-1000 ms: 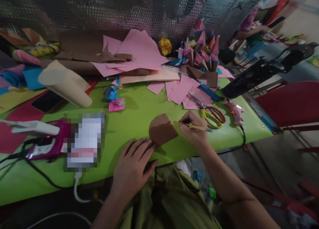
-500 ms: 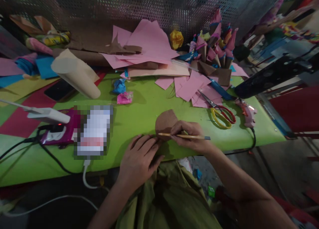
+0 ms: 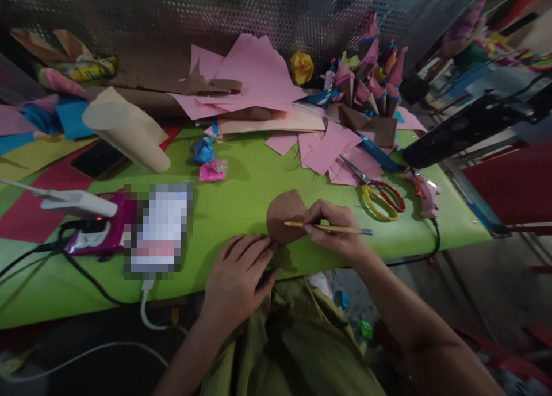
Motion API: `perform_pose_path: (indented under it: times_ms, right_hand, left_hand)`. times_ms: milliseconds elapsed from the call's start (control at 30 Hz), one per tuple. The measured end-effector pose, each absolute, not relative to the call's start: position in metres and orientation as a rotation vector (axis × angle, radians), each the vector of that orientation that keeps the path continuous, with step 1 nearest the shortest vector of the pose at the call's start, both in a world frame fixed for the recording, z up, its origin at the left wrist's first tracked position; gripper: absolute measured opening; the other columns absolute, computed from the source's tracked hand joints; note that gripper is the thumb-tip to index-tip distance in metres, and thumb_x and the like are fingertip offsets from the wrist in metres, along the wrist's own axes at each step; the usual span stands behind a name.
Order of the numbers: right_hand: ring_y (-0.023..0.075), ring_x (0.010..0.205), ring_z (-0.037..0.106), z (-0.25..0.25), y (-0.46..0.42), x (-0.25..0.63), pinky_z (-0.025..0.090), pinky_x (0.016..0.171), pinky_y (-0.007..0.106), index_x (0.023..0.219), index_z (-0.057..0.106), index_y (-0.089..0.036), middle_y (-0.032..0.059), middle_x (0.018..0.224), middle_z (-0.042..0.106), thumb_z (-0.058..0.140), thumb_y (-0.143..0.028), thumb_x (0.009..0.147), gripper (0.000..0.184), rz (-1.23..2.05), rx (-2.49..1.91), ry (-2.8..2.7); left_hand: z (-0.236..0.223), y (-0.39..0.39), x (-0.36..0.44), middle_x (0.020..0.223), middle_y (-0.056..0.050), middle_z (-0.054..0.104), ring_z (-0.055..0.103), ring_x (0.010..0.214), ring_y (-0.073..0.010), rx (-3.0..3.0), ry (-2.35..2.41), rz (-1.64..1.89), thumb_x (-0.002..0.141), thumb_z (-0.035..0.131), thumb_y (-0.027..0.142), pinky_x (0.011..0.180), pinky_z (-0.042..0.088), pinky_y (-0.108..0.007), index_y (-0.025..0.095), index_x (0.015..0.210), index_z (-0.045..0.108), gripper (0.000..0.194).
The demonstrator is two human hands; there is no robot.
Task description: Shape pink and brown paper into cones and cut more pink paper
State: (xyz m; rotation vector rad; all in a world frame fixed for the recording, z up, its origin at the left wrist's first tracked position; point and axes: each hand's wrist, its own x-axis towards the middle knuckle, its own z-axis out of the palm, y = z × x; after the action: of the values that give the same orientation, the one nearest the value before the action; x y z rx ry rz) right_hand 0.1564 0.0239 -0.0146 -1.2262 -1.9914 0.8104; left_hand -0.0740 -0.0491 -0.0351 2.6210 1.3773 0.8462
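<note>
Where the brown paper piece (image 3: pixel 282 207) lies on the green counter (image 3: pixel 244 195), I watch the right hand (image 3: pixel 340 243) pinch a pencil (image 3: pixel 334 229), tip over the paper; the left hand (image 3: pixel 237 275) is flat, grasping nothing, fingertips at its edge. I'd advise steady fingertips and light strokes. I can read no writing: the phone (image 3: pixel 158 229) is pixelated, the yellow wrapper (image 3: pixel 92 69) indistinct.
</note>
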Motion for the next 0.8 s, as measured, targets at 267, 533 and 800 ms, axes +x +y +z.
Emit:
perform_pose_path:
  times_ms: [267, 533, 800]
  right_hand:
    - [0.0137, 0.051, 0.054, -0.018, 0.029, 0.171, 0.038, 0.05, 0.025, 0.065, 0.055, -0.023, -0.0031, 0.057, 0.061, 0.06, -0.022, 0.07, 0.007, 0.576, -1.385, -1.753]
    - [0.014, 0.052, 0.051, -0.022, 0.028, 0.175, 0.039, 0.051, 0.027, 0.065, 0.055, -0.024, -0.0031, 0.057, 0.059, 0.061, -0.019, 0.072, 0.01, 0.509, -1.387, -1.678]
    - [0.0135, 0.052, 0.053, -0.016, 0.008, 0.16, 0.039, 0.05, 0.025, 0.07, 0.06, -0.022, -0.0015, 0.061, 0.063, 0.066, -0.026, 0.077, 0.01, 0.864, -1.237, -1.703]
  left_hand:
    - [-0.037, -0.049, -0.076, 0.114, -0.007, 0.076, 0.066, 0.108, -0.0247, 2.63, 1.384, 0.835, 0.096, 0.056, 0.027, 0.099, 0.05, -0.044, 0.018, 0.122, 0.069, 0.031]
    - [-0.036, -0.049, -0.075, 0.114, -0.007, 0.076, 0.067, 0.107, -0.0246, 2.65, 1.391, 0.849, 0.097, 0.054, 0.027, 0.099, 0.05, -0.044, 0.017, 0.12, 0.069, 0.03]
    - [-0.035, -0.049, -0.074, 0.113, -0.009, 0.076, 0.067, 0.108, -0.0251, 2.656, 1.381, 0.797, 0.096, 0.055, 0.027, 0.099, 0.051, -0.044, 0.018, 0.114, 0.07, 0.026]
